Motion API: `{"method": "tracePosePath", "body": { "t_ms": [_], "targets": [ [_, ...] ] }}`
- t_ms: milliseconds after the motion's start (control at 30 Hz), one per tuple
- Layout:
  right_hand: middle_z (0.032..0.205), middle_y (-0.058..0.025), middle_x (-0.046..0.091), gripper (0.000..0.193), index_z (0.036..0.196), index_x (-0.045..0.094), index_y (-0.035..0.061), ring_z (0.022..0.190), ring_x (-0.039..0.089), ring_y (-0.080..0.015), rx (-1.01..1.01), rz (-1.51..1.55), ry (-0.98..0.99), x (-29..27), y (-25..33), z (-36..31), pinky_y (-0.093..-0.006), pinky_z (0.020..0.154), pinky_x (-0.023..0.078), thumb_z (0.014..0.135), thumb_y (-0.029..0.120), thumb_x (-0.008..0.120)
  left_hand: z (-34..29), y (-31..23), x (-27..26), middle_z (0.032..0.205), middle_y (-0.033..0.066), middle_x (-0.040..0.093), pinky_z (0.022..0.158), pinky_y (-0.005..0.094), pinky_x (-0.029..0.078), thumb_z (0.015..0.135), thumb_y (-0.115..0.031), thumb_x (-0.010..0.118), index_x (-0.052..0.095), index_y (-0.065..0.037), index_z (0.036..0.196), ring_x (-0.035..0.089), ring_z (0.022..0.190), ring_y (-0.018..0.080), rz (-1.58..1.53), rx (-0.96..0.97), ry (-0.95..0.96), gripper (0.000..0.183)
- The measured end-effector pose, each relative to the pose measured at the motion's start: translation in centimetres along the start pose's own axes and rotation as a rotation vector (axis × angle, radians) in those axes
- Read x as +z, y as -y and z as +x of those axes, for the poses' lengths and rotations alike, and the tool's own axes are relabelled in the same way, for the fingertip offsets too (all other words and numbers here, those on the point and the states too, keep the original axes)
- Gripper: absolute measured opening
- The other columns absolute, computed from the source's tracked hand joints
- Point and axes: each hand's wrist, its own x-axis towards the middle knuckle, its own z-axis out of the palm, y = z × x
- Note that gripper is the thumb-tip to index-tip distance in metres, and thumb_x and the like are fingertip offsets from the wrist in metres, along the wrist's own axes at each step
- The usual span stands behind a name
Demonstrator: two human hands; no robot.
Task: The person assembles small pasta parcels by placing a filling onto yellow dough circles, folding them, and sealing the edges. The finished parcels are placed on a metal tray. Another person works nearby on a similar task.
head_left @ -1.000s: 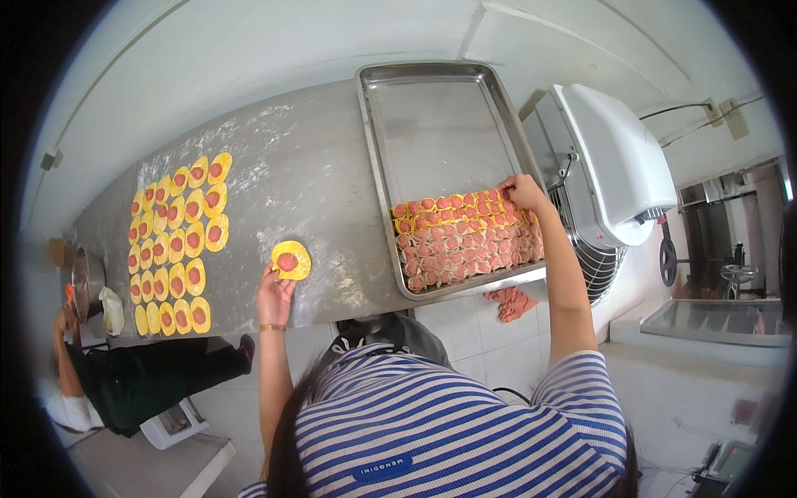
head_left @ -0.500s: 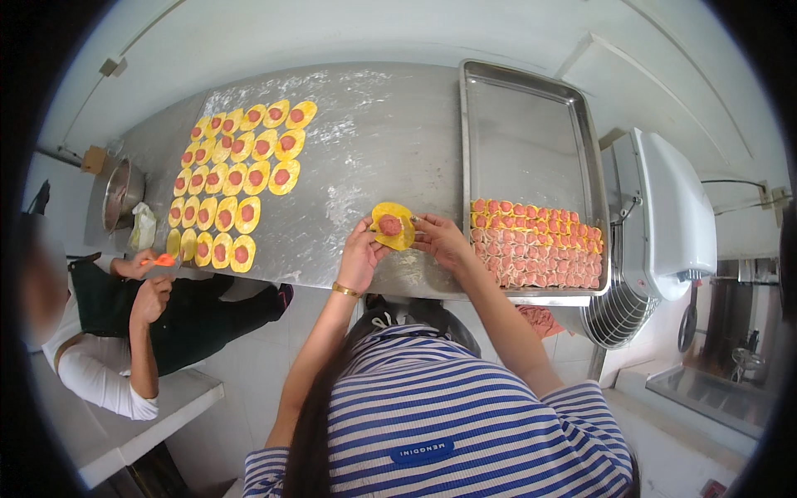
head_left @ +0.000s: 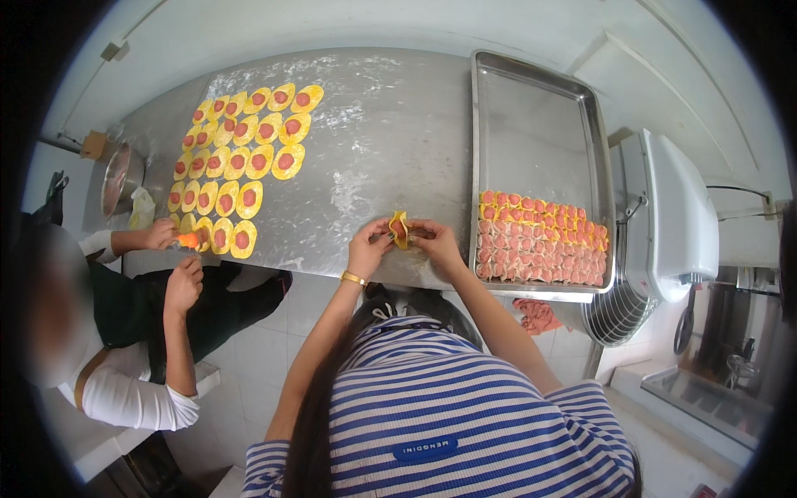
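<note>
Between my two hands, above the front of the steel table (head_left: pixel 357 199), is a dumpling (head_left: pixel 399 229): a yellow round wrapper folded up around pink meat filling. My left hand (head_left: pixel 371 247) pinches its left side, and my right hand (head_left: pixel 435 241) closes on its right side. Left of my hands, rows of flat yellow wrappers (head_left: pixel 287 162) lie on the table, each with a lump of pink filling. At my right, a deep metal tray (head_left: pixel 476 141) holds packed rows of open-topped dumplings (head_left: pixel 540 241) in its near half, some yellow-edged, others pale.
At the left, a co-worker's hand (head_left: pixel 184 286) is near an orange tool (head_left: pixel 189 240) over the nearest wrappers. A metal pot (head_left: pixel 124 178) and a plastic bag (head_left: pixel 143 207) are beyond. A white machine (head_left: pixel 668 207) with a wire guard stands right of the tray.
The flat wrapper in my hands has been gathered up around its filling, and my hands have come closer together. The co-worker has leaned in, with the orange tool now over the wrappers.
</note>
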Motion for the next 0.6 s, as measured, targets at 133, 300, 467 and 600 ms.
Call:
{"method": "tracePosePath", "body": {
  "t_ms": [133, 300, 467, 600],
  "targets": [
    [0.095, -0.0076, 0.064, 0.026, 0.103, 0.061, -0.0027, 0.086, 0.06, -0.0118, 0.08, 0.096, -0.051, 0.0, 0.6, -0.4, -0.0236, 0.075, 0.048, 0.078, -0.004, 0.058, -0.4, -1.5, 0.5, 0.095, 0.0049, 0.06, 0.069, 0.0238, 0.054, 0.084, 0.001, 0.059, 0.059, -0.002, 0.104, 0.061, 0.086, 0.0129, -0.08, -0.084, 0.029, 0.02],
    [0.094, -0.0076, 0.064, 0.03, 0.105, 0.058, -0.0017, 0.085, 0.06, -0.0141, 0.091, 0.383, -0.065, -0.1, 1.9, -0.5, -0.0249, 0.077, 0.048, 0.075, -0.004, 0.063, -0.6, -1.4, 0.2, 0.101, 0.0036, 0.055, 0.074, 0.0224, 0.053, 0.084, 0.0, 0.059, 0.056, -0.002, 0.098, 0.059, 0.086, 0.0113, -0.191, -0.06, 0.02, 0.014],
    [0.095, -0.0075, 0.063, 0.029, 0.105, 0.057, -0.002, 0.086, 0.06, -0.0138, -0.023, 0.332, 0.015, 0.0, 2.5, -1.2, -0.0247, 0.077, 0.047, 0.077, -0.003, 0.062, -1.2, -1.7, 0.4, 0.106, 0.0043, 0.055, 0.078, 0.0254, 0.052, 0.084, 0.001, 0.058, 0.054, -0.003, 0.096, 0.059, 0.087, 0.0129, -0.22, 0.04, 0.074, 0.013],
    [0.098, -0.0066, 0.062, 0.029, 0.105, 0.057, -0.0015, 0.09, 0.059, -0.0128, 0.04, 0.115, -0.002, -1.0, 2.7, -1.0, -0.0262, 0.08, 0.048, 0.077, -0.006, 0.061, -2.7, -3.9, 0.8, 0.108, 0.0051, 0.055, 0.078, 0.0267, 0.052, 0.085, 0.001, 0.058, 0.053, -0.004, 0.103, 0.059, 0.091, 0.0138, -0.336, 0.025, 0.114, 0.019]
  ]
}}
